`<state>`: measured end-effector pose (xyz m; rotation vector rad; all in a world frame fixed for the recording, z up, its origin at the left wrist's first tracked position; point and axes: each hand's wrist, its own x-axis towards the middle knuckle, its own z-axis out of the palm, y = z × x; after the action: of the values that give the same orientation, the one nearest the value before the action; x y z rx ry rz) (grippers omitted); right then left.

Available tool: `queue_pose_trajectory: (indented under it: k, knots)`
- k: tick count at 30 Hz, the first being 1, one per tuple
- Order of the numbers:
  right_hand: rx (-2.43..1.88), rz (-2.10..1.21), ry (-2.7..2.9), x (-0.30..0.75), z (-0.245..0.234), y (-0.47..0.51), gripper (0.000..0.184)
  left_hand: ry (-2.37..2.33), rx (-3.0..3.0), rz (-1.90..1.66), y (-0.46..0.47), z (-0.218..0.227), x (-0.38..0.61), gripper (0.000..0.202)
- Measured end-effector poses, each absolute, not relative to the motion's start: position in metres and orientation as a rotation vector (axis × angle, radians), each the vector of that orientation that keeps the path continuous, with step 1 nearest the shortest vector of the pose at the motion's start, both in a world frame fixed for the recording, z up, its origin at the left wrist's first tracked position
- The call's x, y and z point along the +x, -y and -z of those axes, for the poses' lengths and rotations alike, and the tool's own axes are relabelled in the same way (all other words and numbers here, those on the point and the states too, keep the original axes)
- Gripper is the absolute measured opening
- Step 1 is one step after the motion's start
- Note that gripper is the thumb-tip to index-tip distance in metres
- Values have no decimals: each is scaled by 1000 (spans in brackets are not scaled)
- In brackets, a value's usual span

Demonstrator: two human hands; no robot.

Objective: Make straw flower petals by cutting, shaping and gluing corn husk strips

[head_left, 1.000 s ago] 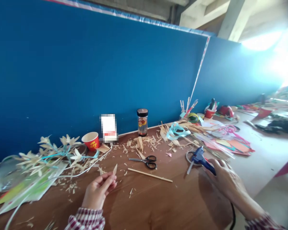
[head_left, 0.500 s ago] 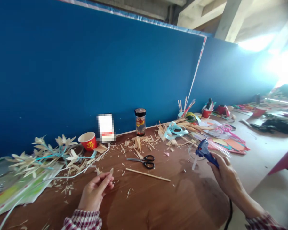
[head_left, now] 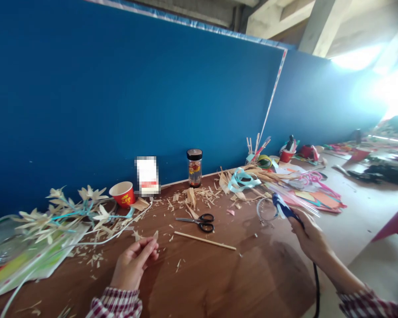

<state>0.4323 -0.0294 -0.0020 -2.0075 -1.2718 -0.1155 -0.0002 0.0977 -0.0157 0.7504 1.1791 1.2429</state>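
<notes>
1. Pale and petal-shaped, a small piece (head_left: 156, 235) was pinched in the left hand (head_left: 132, 260) over the brown table (head_left: 239, 282).
2. The right hand (head_left: 310, 234) was wrapped around a blue glue gun (head_left: 285, 209).
3. A thin stick (head_left: 205, 240) lay between the hands, scissors (head_left: 201, 221) just beyond.
4. A red cup (head_left: 126, 198) and lidded jar (head_left: 194, 170) stood near the blue partition (head_left: 152, 88).

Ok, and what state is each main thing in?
Pale piece: pinched in the left hand
Glue gun: gripped in the right hand
Scissors: lying flat, shut or nearly so
Stick: lying flat
Jar: upright, lid on
Cup: upright, uncovered
</notes>
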Motion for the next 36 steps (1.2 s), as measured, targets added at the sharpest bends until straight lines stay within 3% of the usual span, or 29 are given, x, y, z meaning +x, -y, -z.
queue_pose_trajectory:
  k: [5, 20, 32, 36]
  knots:
    - [-1960, 396, 1374, 430, -8, 32, 39, -1188, 776, -1222, -97, 16, 0, 38]
    - [-1921, 495, 1342, 426, -36, 44, 37, -1241, 858, -1228, -95, 17, 2, 40]
    - [-1844, 464, 1285, 420, -38, 39, 36, -1251, 914, -1198, -95, 19, 1, 41]
    - [-1835, 286, 1292, 414, -38, 39, 38, -1236, 915, -1225, -91, 10, 5, 40]
